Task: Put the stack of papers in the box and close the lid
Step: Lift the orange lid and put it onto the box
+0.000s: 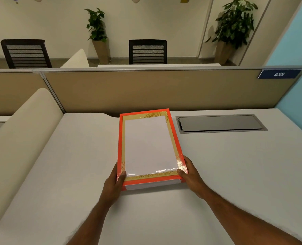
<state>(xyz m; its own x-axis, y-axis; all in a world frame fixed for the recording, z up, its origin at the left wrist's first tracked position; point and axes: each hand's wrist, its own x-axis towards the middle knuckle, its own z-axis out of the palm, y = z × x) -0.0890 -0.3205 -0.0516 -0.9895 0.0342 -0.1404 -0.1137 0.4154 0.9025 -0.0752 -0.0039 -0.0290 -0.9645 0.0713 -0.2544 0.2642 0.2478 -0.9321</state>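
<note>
A flat box (175, 137) with an orange rim and a gold inner border lies lengthwise in the middle of the white desk (235, 174). A white stack of papers (146, 144) shows inside the border, under a glossy surface with glare near the front. Below the orange front edge a white side is visible. My left hand (114, 186) grips the near left corner, thumb on top. My right hand (190, 174) grips the near right corner the same way. I cannot tell whether the orange frame is fully seated.
A grey cable hatch (221, 123) is set into the desk to the right of the box. A tan partition (164, 89) closes the far edge. A cream curved divider (19, 138) runs along the left side. Chairs and potted plants stand beyond.
</note>
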